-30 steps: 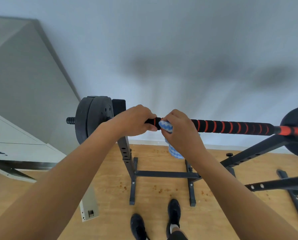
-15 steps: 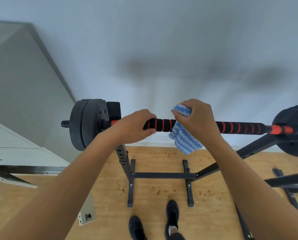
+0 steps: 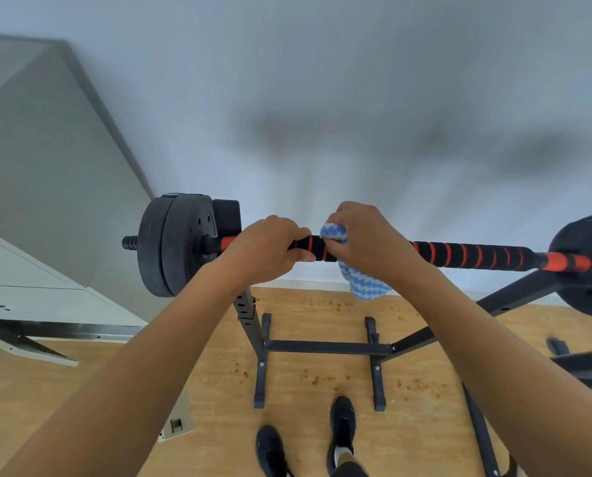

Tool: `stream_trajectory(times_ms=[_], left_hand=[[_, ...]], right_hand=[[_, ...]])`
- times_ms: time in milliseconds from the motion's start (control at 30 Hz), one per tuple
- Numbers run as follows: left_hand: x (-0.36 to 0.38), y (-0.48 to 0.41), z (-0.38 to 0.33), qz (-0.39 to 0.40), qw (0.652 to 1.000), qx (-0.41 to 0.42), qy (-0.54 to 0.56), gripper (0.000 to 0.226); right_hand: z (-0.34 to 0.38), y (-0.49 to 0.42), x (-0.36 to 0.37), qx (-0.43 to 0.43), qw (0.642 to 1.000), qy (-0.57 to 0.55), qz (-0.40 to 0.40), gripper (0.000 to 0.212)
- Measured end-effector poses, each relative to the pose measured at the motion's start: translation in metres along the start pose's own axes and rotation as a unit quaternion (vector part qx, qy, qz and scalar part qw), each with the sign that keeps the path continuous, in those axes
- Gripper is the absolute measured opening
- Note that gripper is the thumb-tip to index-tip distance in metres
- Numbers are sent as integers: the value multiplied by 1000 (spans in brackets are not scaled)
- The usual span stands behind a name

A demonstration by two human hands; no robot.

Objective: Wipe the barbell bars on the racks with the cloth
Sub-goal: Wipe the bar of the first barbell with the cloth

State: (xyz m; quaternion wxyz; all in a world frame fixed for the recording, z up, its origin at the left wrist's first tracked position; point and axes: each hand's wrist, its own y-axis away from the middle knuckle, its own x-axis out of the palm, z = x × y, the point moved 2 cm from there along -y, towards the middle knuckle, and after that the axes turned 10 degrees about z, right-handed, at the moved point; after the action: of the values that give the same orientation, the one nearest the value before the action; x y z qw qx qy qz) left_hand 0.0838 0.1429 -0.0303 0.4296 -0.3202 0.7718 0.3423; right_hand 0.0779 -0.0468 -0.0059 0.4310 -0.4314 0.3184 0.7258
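Wood floor below; left hand (image 3: 267,247) grips bar (image 3: 470,254), right hand (image 3: 370,242) beside it clamps cloth (image 3: 367,285) onto bar.

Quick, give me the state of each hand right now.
Left hand: closed around the barbell bar, bare.
Right hand: closed on the blue-and-white cloth, wrapped over the bar.

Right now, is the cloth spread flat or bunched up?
Bunched up. The right hand grips the cloth against the barbell bar; a crumpled bit shows above the bar and a loose end hangs below.
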Motion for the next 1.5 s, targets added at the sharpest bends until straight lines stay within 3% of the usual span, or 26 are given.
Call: stream_trajectory(times_ms=[133,233,300,367,433,500,667,867,967,1033,1100,1267,1500], left_hand=[[-18,-10,6,99,991,-13,87,26],[-17,-12,4,127,988,-28,87,33],[-11,-7,-3,102,992,-28,71,30],[-3,3,-7,27,997,-11,78,24],[7,12,-7,-48,995,13,84,35],[13,13,-4,-88,993,19,71,32],[3,4,-1,-33,996,17,79,18],[-13,-12,8,79,992,-22,98,33],[-4,0,-3,31,998,9,60,27],[7,10,-6,-32,998,22,40,40],[11,10,-1,-63,997,18,33,37],[-9,-2,7,18,999,27,35,23],[-19,-15,15,129,984,9,123,28]], right_hand=[[0,10,-2,-12,1000,-14,6,15],[-1,9,-1,0,1000,-22,-16,18],[-1,2,0,19,999,-20,-36,24],[0,-3,3,34,998,-15,-48,27],[1,-2,8,33,998,-3,-52,25],[1,3,12,22,998,4,-61,21],[1,12,17,-4,996,-16,-89,8],[1,13,8,-2,996,-33,-82,7],[-1,-3,-4,36,996,-35,-73,19],[-1,-10,-4,52,996,-37,-57,18],[0,-9,0,52,997,-29,-44,21],[4,5,5,21,998,-25,-48,20],[7,19,10,0,998,-39,-47,7]])
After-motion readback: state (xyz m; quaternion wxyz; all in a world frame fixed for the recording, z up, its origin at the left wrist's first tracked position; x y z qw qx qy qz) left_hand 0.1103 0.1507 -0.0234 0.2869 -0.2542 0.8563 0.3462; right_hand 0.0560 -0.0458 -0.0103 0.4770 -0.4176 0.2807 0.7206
